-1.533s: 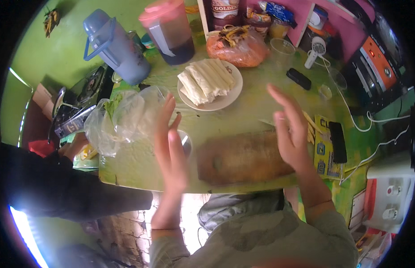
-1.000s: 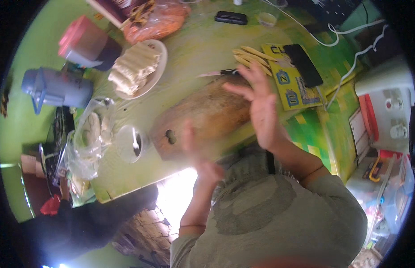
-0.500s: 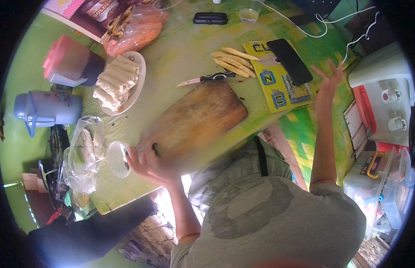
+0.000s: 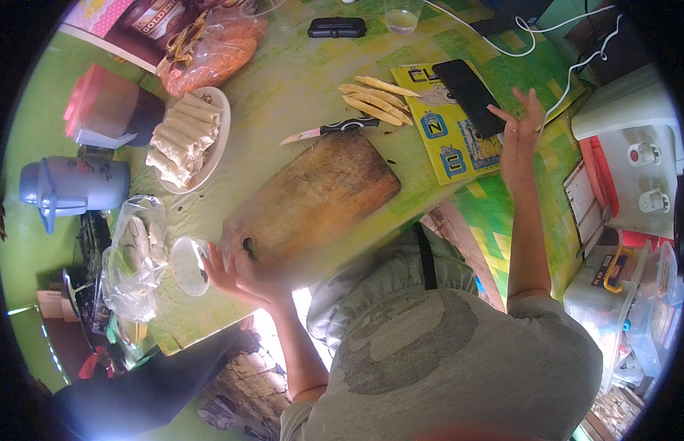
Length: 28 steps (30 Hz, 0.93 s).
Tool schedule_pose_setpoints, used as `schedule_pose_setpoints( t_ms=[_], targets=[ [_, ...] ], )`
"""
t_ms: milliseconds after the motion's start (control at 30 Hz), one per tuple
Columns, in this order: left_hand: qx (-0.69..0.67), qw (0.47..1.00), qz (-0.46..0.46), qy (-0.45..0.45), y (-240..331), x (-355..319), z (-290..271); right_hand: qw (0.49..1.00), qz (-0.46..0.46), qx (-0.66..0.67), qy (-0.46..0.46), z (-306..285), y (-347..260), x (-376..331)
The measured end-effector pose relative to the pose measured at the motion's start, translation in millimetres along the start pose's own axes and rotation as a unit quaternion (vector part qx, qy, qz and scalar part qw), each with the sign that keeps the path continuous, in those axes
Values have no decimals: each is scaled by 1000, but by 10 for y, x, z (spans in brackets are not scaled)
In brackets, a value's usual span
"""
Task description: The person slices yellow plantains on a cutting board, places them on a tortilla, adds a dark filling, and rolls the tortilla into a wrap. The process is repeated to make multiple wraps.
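My left hand (image 4: 239,281) rests by the near left end of a worn wooden chopping board (image 4: 320,202), its fingers stretched out. They reach to a small round translucent container (image 4: 186,270) beside the board; whether they touch it I cannot tell. My right hand (image 4: 520,132) is raised with spread fingers near a black phone (image 4: 467,95), which lies on a yellow printed booklet (image 4: 446,151). A knife (image 4: 335,131) with a black handle lies along the board's far edge. Beyond it are several long pale yellow slices (image 4: 375,101).
A white plate (image 4: 223,140) holds several stacked pale wrapped rolls (image 4: 184,140). Around the table's left stand a blue jug (image 4: 84,182), a pink-lidded pitcher (image 4: 99,103) and plastic bags (image 4: 136,253). Farther back are a black case (image 4: 336,28), a clear cup (image 4: 402,20) and white cables (image 4: 529,37).
My right hand has come down and to the left, closer to the phone, fingers still spread. My left hand stays by the board's end. The whole view has shifted slightly.
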State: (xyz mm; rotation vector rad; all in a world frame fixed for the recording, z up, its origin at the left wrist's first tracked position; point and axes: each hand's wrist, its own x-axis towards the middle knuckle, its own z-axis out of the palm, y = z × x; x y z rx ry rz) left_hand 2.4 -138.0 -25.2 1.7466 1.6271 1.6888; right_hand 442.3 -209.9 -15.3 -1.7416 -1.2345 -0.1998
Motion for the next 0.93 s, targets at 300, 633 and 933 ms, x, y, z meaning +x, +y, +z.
schedule_pose_setpoints(
  t_ms=[300, 633, 933],
  targets=[
    [-8, 1000, -19, 8, 17, 2, 20, 990, -63, -77, 98, -147, 115, 112],
    [-16, 1000, -23, 10, -12, -9, 53, 992, 1, 43, 117, -224, -161, 85],
    [-177, 929, 164, 280, 918, 992, -671, 894, -197, 367, 168, -630, -1333, 720]
  ],
)
